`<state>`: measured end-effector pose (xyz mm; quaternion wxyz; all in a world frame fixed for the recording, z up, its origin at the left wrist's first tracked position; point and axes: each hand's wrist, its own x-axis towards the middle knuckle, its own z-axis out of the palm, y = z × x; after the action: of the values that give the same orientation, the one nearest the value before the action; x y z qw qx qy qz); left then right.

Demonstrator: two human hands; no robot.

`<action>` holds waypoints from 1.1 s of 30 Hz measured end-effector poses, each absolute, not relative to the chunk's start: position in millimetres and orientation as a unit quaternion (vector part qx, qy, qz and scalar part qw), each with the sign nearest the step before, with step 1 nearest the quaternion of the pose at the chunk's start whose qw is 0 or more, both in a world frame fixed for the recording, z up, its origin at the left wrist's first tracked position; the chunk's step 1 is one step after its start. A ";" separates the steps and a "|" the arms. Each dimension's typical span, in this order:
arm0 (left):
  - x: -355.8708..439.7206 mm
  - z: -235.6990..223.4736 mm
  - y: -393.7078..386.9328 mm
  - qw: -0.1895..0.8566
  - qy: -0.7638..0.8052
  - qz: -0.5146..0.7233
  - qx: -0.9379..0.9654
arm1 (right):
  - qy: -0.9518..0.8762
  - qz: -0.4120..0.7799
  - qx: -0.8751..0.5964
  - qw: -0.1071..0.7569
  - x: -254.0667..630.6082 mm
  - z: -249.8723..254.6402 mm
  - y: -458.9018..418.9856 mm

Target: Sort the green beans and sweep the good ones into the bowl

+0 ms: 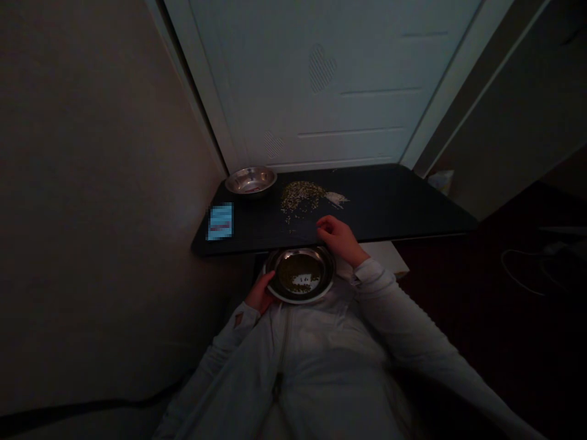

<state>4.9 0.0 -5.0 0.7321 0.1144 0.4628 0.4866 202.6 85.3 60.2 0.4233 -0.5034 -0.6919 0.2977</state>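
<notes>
My left hand (262,293) grips the left rim of a shiny metal bowl (300,297), which sits at my lap just below the table's front edge. Small green beans (300,266) lie in its bottom. Over the table's front edge is my right hand (338,237), its fingers curled in; whatever they may hold is hidden. Beyond it a mixed pile of green and pale grains (302,197) spreads across the dark table (394,201). A small heap of white grains (337,198) touches the pile's right side.
A second metal bowl (251,181) stands at the table's back left corner. In front of it lies a lit phone-like screen (221,221), blurred out. A white door (321,110) rises behind the table, with a wall (114,183) close on the left. A white box (389,260) shows under the table.
</notes>
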 end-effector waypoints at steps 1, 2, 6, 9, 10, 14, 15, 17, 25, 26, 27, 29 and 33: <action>4.9 -4.8 0.0 0.732 0.464 0.486 0.115 | -0.694 0.294 -0.505 0.421 199.9 60.7 85.0; 4.8 -5.0 0.1 0.733 0.461 0.486 0.115 | -0.695 0.289 -0.508 0.419 197.8 61.0 84.8; 3.8 -9.6 1.2 0.738 0.442 0.494 0.125 | -0.692 0.249 -0.534 0.417 197.8 60.0 86.0; 3.1 -11.4 1.6 0.742 0.435 0.493 0.130 | -0.690 0.230 -0.545 0.416 200.9 59.3 88.0; 3.1 -10.9 1.6 0.742 0.435 0.493 0.130 | -0.689 0.228 -0.548 0.416 201.1 59.4 88.6; 3.5 -5.8 0.9 0.737 0.449 0.490 0.121 | -0.685 0.222 -0.558 0.412 196.6 60.8 90.5; 3.8 -4.5 0.7 0.737 0.453 0.488 0.117 | -0.685 0.222 -0.560 0.410 194.6 61.2 91.1; 4.2 -2.8 0.2 0.737 0.455 0.486 0.111 | -0.686 0.224 -0.562 0.404 190.6 61.6 92.5; 2.0 -4.3 -3.0 0.715 0.480 0.492 0.125 | -0.706 0.243 -0.540 0.387 176.1 61.9 99.6; 1.2 -5.2 -3.6 0.711 0.487 0.493 0.121 | -0.710 0.245 -0.538 0.383 173.9 62.0 100.4; 0.3 -6.0 -4.2 0.706 0.492 0.496 0.116 | -0.713 0.246 -0.536 0.380 171.6 62.2 101.2; -1.5 -7.6 -5.4 0.699 0.496 0.503 0.106 | -0.720 0.247 -0.531 0.374 166.8 62.5 102.8; -3.8 -8.7 -7.2 0.695 0.499 0.508 0.106 | -0.735 0.249 -0.515 0.364 159.1 62.8 105.4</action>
<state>-3.8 -7.2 -8.7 0.6945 0.1056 0.4987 0.5077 159.1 105.4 62.8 0.3641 -0.5153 -0.7348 0.2490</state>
